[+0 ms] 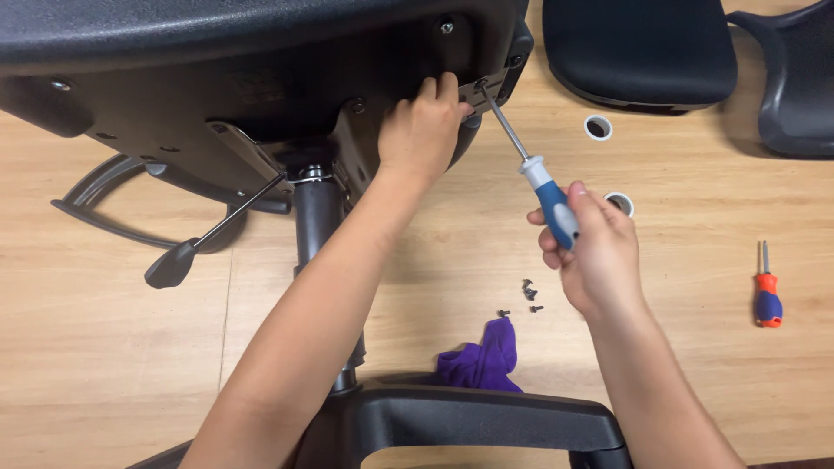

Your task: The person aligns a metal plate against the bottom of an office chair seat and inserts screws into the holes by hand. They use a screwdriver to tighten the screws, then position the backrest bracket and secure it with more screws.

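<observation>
While left hand presses chair underside | right hand grips screwdriver tight

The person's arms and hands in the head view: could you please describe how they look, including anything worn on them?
Both forearms are bare right up to the bottom edge of the picture, with no sleeves in sight. The left hand and the right hand wear no gloves, and no rings, watch, bracelets or markings show on the visible parts. The fingernails that can be seen look short and unpainted.
</observation>
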